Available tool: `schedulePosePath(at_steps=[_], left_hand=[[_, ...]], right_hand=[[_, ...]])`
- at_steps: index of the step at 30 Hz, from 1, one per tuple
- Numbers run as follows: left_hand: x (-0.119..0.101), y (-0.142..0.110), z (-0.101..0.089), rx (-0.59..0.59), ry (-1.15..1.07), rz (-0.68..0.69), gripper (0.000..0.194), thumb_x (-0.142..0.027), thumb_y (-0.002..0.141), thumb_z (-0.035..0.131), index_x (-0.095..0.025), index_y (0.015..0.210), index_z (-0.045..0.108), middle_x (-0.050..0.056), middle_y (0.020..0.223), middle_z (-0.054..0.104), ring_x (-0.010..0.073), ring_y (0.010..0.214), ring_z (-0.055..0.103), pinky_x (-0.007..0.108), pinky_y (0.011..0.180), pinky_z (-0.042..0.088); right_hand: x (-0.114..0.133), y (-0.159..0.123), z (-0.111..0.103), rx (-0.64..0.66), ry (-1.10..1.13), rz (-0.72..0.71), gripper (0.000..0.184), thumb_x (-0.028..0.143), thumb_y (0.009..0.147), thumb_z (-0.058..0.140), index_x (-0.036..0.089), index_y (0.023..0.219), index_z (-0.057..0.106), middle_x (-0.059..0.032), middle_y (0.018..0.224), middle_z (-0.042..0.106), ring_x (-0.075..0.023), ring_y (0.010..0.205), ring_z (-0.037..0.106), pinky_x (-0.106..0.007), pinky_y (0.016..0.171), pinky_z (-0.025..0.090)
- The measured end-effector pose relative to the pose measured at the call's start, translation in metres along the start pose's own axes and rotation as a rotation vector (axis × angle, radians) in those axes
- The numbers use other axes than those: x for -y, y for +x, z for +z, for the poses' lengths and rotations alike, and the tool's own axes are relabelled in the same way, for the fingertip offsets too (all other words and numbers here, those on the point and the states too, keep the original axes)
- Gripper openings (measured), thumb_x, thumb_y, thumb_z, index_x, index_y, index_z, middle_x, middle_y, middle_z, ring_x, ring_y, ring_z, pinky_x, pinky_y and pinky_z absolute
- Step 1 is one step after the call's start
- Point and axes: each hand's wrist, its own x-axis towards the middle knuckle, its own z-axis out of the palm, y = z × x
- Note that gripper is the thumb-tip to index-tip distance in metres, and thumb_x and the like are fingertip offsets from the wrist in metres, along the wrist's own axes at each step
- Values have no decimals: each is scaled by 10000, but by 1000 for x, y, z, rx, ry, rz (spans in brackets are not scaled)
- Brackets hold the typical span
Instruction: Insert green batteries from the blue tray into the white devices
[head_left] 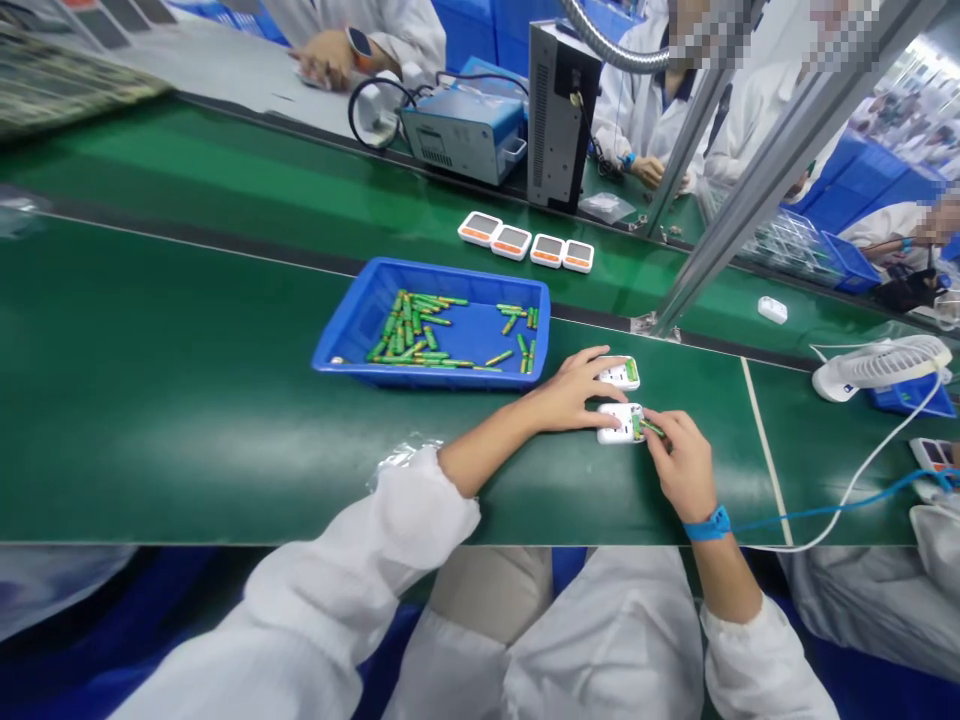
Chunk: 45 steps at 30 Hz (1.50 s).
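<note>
My left hand (576, 392) lies with fingers spread over two small white devices, its fingertips resting on them. The nearer white device (613, 432) lies face down with its battery compartment uncovered. Just behind it sits the farther white device (628, 374), with green showing at its right end. My right hand (684, 462), wearing a blue wrist strap (708, 525), pinches a green battery (653, 428) at the open right end of the nearer device. Whether the battery is seated in the compartment I cannot tell. Left of the hands, a blue tray (439, 380) holds many loose green batteries (409, 330).
Several white devices with grey screens (511, 242) stand in a row behind the tray. A metal post (701, 260) rises at the right behind my hands. A white fan (881, 365) with a cable lies farther right. Crumpled clear plastic (405, 452) lies near my left forearm. Co-workers sit opposite.
</note>
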Motion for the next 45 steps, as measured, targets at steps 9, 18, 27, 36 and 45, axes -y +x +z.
schedulePosePath(at_steps=[9,18,27,36,45], left_hand=[[0,-1,0,-3,2,1,344,-515,946,891,-349,1247,886,62,1796,465,457,1693,294,698,1358,286],[4,1,4,9,47,31,369,-524,939,902,-354,1267,884,78,1783,487,445,1700,304,712,1372,218],[5,0,1,12,22,30,364,-488,938,903,-387,1286,877,60,1797,467,465,1701,295,735,1368,215],[-20,-8,9,32,70,82,773,-614,796,988,-251,1444,777,186,1832,368,539,1723,204,817,1366,85],[-26,-8,18,31,30,58,657,-505,803,1000,-241,1367,791,156,1853,332,525,1753,115,780,1391,159]], right_hand=[[-5,-18,-3,17,69,-104,409,225,1137,505,304,1405,804,-103,1159,681,-256,1068,704,-406,945,624],[-19,-10,-1,182,54,-135,531,169,1126,428,338,1507,757,-98,1155,657,-238,1043,690,-382,936,627],[-18,-11,-1,12,236,26,336,316,1139,512,263,1311,796,-96,1123,793,-247,1008,759,-411,938,628],[-26,-8,5,-110,477,206,268,471,1061,696,239,1194,699,-106,1165,813,-204,858,756,-358,781,643],[-23,-3,8,-56,265,156,226,438,1048,738,237,1124,807,-84,1052,807,-227,887,763,-362,816,657]])
